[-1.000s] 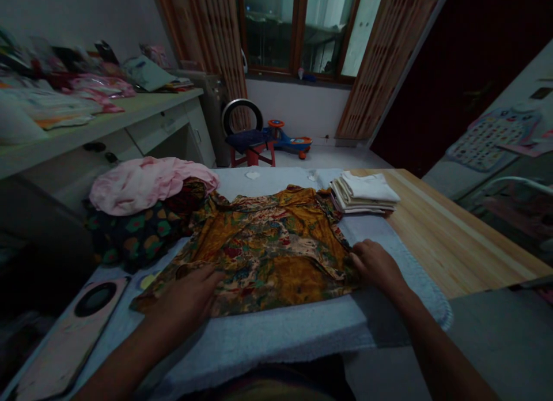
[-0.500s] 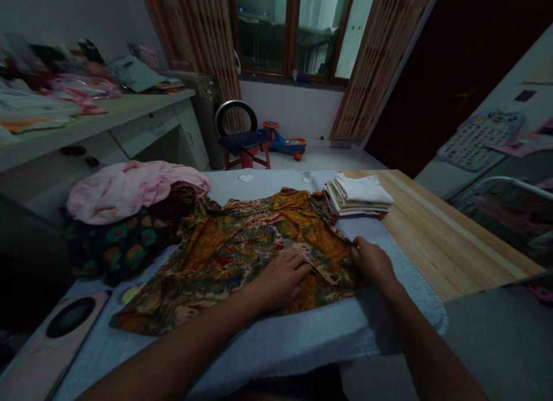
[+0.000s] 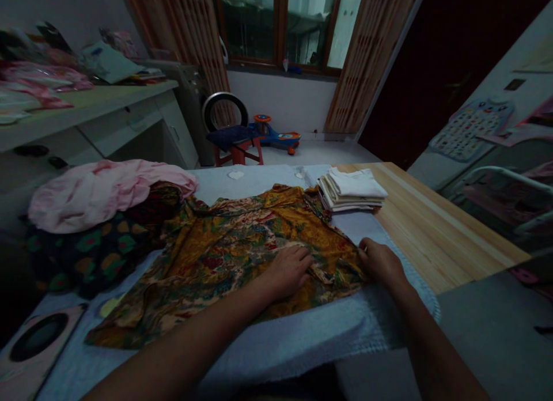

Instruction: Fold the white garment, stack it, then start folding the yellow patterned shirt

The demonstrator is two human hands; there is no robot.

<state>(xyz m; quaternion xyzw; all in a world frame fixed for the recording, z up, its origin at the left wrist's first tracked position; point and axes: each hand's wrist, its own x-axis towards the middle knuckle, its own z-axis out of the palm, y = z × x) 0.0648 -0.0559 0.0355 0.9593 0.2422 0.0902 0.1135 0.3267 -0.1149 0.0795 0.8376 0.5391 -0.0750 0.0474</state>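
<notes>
A mustard-yellow patterned blouse [image 3: 242,245] lies spread across the light blue cloth [image 3: 319,337], with wrinkles running over it. My left hand [image 3: 290,271] rests palm-down on its middle right part, fingers lying on the fabric. At the blouse's right edge, my right hand [image 3: 382,263] is closed, its thumb and fingers pinching the fabric. A neat stack of folded clothes [image 3: 353,190], white on top, sits beyond my right hand. To the left is a heap with a pink garment [image 3: 110,193] over a dark patterned garment [image 3: 93,251].
A pink case with a dark oval [image 3: 38,337] lies at the near left. Wooden tabletop [image 3: 449,228] shows beyond the cloth on the right. Past the table stand a red stool [image 3: 239,153] and a blue ride-on toy [image 3: 279,137]. A cluttered desk [image 3: 125,101] lines the left wall.
The view has shifted slightly, so the room and cloth sit farther left. My right hand has moved slightly outward along the blouse's right edge; my left hand still lies on the fabric.
</notes>
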